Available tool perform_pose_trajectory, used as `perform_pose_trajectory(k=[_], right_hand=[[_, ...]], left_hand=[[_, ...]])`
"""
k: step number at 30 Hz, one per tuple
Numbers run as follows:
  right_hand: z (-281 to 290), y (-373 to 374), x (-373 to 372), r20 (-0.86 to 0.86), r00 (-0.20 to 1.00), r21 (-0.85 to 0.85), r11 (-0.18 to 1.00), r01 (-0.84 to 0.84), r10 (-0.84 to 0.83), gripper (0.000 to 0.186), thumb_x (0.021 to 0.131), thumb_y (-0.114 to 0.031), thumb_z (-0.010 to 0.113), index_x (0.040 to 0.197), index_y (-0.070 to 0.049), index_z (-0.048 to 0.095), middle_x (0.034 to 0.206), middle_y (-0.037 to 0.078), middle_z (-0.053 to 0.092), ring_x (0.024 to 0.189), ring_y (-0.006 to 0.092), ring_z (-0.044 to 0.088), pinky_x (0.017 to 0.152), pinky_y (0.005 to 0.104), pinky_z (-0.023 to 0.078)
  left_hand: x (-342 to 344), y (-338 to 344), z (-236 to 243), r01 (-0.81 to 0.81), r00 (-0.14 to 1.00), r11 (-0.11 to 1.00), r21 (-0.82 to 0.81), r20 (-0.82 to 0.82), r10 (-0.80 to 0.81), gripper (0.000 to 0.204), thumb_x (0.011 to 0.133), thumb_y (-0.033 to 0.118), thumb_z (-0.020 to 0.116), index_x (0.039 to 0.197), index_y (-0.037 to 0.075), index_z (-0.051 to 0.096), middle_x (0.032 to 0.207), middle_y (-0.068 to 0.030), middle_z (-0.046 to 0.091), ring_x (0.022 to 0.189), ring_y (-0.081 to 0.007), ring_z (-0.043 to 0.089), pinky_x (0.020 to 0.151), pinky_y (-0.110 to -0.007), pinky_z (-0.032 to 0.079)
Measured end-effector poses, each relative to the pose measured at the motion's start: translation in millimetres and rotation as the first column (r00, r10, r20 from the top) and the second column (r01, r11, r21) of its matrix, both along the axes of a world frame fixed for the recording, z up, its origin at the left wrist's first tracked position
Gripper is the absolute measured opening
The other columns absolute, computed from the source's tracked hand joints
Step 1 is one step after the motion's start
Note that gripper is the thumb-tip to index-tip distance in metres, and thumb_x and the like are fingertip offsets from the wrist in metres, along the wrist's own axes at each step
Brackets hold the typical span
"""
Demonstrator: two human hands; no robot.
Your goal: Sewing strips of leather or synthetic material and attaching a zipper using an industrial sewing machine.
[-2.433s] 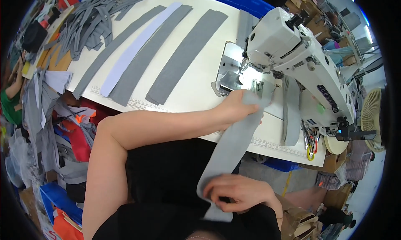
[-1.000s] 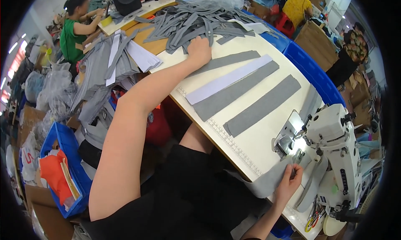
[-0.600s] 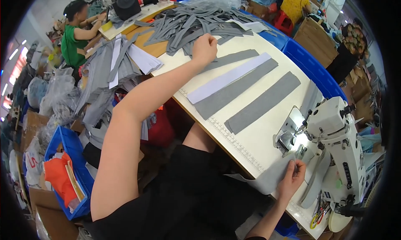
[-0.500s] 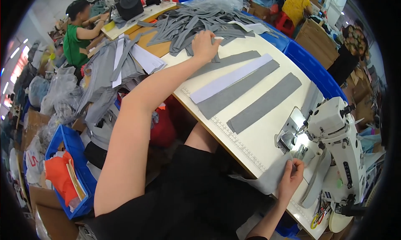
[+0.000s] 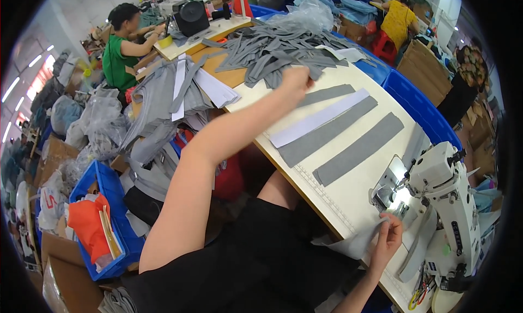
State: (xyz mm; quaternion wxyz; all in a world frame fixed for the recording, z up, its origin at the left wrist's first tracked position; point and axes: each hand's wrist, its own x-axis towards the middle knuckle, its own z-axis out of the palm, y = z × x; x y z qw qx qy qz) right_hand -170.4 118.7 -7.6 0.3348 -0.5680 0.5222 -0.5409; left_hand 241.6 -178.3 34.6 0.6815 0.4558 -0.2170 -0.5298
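Grey cloth (image 5: 355, 245) is pinched by the right hand (image 5: 386, 241); the left hand's (image 5: 297, 82) grip I cannot tell.

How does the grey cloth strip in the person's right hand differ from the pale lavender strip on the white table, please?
Colour: the grey cloth strip is mid-grey; the pale lavender strip is much lighter.
Pose: the grey one bends and reaches past the front edge of the white table; the lavender one lies flat on it.
Contact: the right hand holds the grey one; neither hand holds the lavender one.
Both look thin.
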Motion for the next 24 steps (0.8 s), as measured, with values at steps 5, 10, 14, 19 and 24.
perform_pose_trajectory(k=[5, 10, 14, 19, 24], right_hand=[[39, 2, 63, 0.464, 0.831, -0.009, 0.939, -0.343, 0.307, 0.017, 0.104, -0.023, 0.066, 0.108, -0.007, 0.063, 0.155, 0.02, 0.05, 0.143, 0.0299, 0.047, 0.113, 0.0403, 0.042], [42, -10, 91, 0.164, 0.97, 0.076, 0.978, -0.196, 0.182, 0.011, 0.102, -0.018, 0.066, 0.101, -0.007, 0.063, 0.162, 0.021, 0.043, 0.147, 0.0315, 0.044, 0.111, 0.0441, 0.043], [37, -9, 84, -0.461, 0.874, -0.11, 0.987, 0.114, -0.153, 0.01, 0.098, -0.011, 0.068, 0.102, -0.004, 0.062, 0.151, 0.022, 0.054, 0.137, 0.032, 0.053, 0.103, 0.0379, 0.046], [36, -1, 78, -0.165, 0.976, 0.109, 0.986, -0.128, 0.144, 0.012, 0.095, -0.008, 0.07, 0.097, 0.001, 0.063, 0.094, 0.011, 0.066, 0.089, 0.0224, 0.061, 0.083, 0.0325, 0.047], [50, 43, 79, -0.151, 0.986, 0.149, 0.987, -0.052, 0.075, 0.012, 0.09, -0.006, 0.074, 0.092, 0.0, 0.064, 0.083, 0.009, 0.063, 0.08, 0.0196, 0.059, 0.077, 0.0309, 0.047]], left_hand=[[-95, 143, 16, 0.314, 0.945, 0.949, 0.037, -0.106, -0.308, 0.011, 0.097, 0.007, 0.073, 0.1, 0.002, 0.063, 0.098, -0.0073, 0.063, 0.091, -0.0174, 0.066, 0.08, -0.027, 0.058], [-149, 217, -15, 0.611, 0.792, 0.779, 0.141, -0.141, -0.595, 0.013, 0.092, 0.01, 0.078, 0.104, 0.012, 0.072, 0.085, 0.0046, 0.066, 0.073, -0.0082, 0.06, 0.066, -0.024, 0.049], [-164, 226, -22, 0.691, 0.722, 0.703, 0.166, -0.117, -0.682, 0.011, 0.094, 0.018, 0.079, 0.101, 0.012, 0.073, 0.089, 0.0041, 0.067, 0.07, -0.005, 0.049, 0.063, -0.022, 0.037], [-171, 224, -18, 0.734, 0.679, 0.675, 0.077, -0.074, -0.73, 0.018, 0.097, 0.024, 0.077, 0.103, 0.008, 0.072, 0.099, -0.0024, 0.072, 0.087, -0.011, 0.063, 0.077, -0.027, 0.05], [-166, 199, -21, 0.678, 0.7, 0.732, 0.066, -0.364, -0.615, 0.039, 0.111, 0.028, 0.052, 0.133, -0.004, 0.05, 0.131, -0.0217, 0.065, 0.119, -0.0291, 0.066, 0.104, -0.043, 0.056]])
